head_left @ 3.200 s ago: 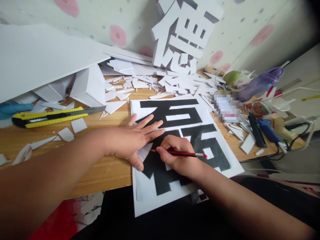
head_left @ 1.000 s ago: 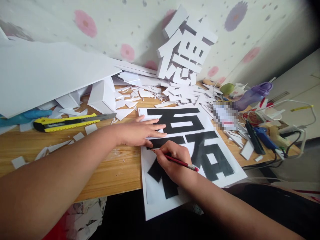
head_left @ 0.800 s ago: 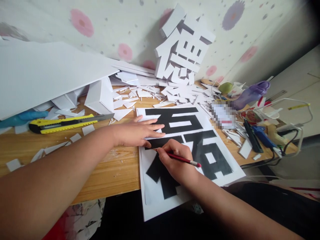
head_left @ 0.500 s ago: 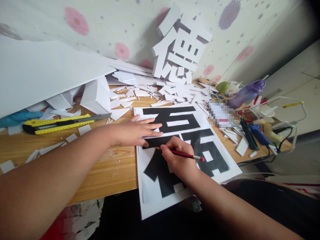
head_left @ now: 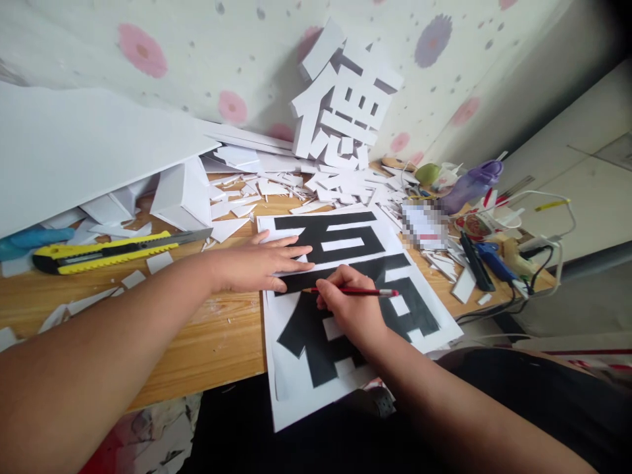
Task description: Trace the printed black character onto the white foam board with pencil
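A white board lies on the wooden table and overhangs its front edge. On it rests a sheet bearing a large black printed character. My left hand is spread flat over the sheet's left side, fingers apart. My right hand pinches a red and black pencil, whose tip touches or nearly touches the black bar just right of my left thumb. The right hand hides part of the character's middle.
A yellow utility knife lies left with its blade out. White foam scraps are heaped behind the board. A white cut-out character leans on the wall. To the right are a purple bottle, a blue-handled tool and cables.
The view has shifted slightly, moving the scene left. The pencil now lies more level, and its tip sits slightly nearer the left thumb. My left hand stays on the sheet.
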Tool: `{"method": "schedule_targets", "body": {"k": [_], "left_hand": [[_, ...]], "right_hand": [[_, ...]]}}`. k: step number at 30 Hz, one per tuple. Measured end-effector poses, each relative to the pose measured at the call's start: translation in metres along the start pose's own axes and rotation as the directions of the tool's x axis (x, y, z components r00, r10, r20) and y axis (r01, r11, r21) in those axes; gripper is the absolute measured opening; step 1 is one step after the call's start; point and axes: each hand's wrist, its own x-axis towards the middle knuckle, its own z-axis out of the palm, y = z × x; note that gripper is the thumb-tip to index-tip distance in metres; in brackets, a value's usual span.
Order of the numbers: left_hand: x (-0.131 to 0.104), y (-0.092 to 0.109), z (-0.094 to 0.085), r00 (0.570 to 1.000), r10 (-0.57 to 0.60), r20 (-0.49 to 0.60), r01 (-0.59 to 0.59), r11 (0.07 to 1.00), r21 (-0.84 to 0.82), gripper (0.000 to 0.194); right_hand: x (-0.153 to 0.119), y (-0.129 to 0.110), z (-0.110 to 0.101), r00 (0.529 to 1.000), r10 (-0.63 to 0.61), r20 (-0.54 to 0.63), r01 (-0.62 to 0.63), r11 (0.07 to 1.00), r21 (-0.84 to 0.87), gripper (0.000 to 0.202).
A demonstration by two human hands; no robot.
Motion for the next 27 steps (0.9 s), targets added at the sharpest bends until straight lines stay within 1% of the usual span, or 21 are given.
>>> {"method": "schedule_targets", "body": {"k": [2, 3, 4, 5, 9, 11, 14, 18, 23, 27], "left_hand": [[0.0, 0.001, -0.001, 1.0, -0.002, 0.007, 0.002, 1.0, 0.001, 0.067], [-0.001, 0.002, -0.001, 1.0, -0.002, 0.014, 0.002, 1.0, -0.002, 0.068], [-0.001, 0.003, -0.001, 1.0, -0.002, 0.023, 0.002, 1.0, -0.009, 0.068], [-0.001, 0.003, -0.001, 0.999, -0.004, 0.032, 0.004, 1.0, -0.014, 0.067], [-0.003, 0.002, -0.001, 0.999, -0.002, 0.042, 0.003, 1.0, -0.005, 0.055], [-0.002, 0.001, 0.001, 0.999, 0.004, 0.035, -0.004, 1.0, 0.011, 0.052], [-0.001, -0.003, 0.005, 1.0, 0.01, 0.02, -0.011, 1.0, 0.021, 0.052], [-0.001, -0.005, 0.007, 1.0, 0.027, 0.002, -0.027, 0.999, 0.026, 0.051], [-0.001, 0.0, 0.004, 1.0, -0.006, 0.013, 0.006, 1.0, 0.01, 0.055], [-0.001, 0.003, 0.001, 1.0, -0.004, 0.03, 0.004, 1.0, 0.023, 0.055]], "right_hand": [[0.005, -0.001, -0.007, 0.999, 0.02, -0.025, -0.015, 0.984, 0.177, 0.03], [0.007, -0.002, -0.012, 0.999, 0.015, -0.036, -0.007, 0.973, 0.231, 0.031], [0.007, -0.003, -0.018, 0.999, 0.006, -0.038, 0.003, 0.969, 0.246, 0.031], [0.007, -0.004, -0.024, 1.0, -0.003, -0.026, 0.008, 0.975, 0.224, 0.032], [-0.008, -0.007, -0.044, 0.999, -0.009, 0.046, 0.008, 1.0, 0.012, 0.028], [-0.018, -0.006, -0.047, 0.997, -0.019, 0.074, 0.024, 0.997, -0.071, 0.026], [-0.029, -0.002, -0.045, 0.995, -0.039, 0.094, 0.054, 0.986, -0.16, 0.029], [-0.033, 0.003, -0.043, 0.993, -0.08, 0.09, 0.093, 0.983, -0.155, 0.028], [-0.033, 0.003, -0.041, 0.99, -0.104, 0.1, 0.12, 0.978, -0.169, 0.028], [-0.033, 0.001, -0.042, 0.988, -0.101, 0.116, 0.121, 0.975, -0.188, 0.029]]}}
